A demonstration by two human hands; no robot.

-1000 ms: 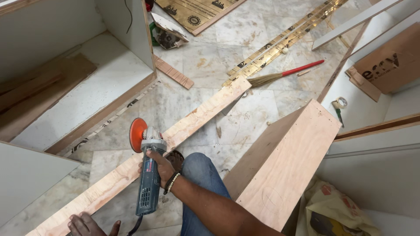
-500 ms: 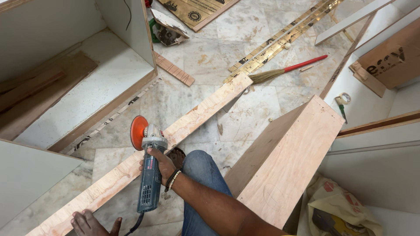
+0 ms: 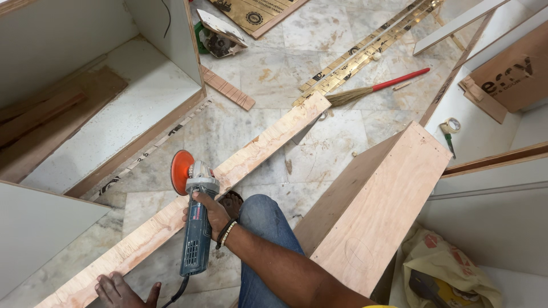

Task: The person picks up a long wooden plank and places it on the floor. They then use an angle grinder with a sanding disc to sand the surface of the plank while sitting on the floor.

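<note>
Gripping grinder (image 3: 196,228), right hand (image 3: 210,210) fingers clamped round body; left hand (image 3: 120,290) flat on plank (image 3: 188,202)

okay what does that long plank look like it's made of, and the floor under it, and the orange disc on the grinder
Plank: looks like plywood, bare and unfinished, with pale blotchy grain. Floor: seemingly polished marble or similar stone, whitish with veins and tile joints. Orange disc on the grinder in the right hand: probably a plastic or rubber backing pad; I can't tell.

red-handled broom (image 3: 381,89) on marble floor (image 3: 268,74); plywood box (image 3: 377,205); yellow bag (image 3: 445,274).
</note>
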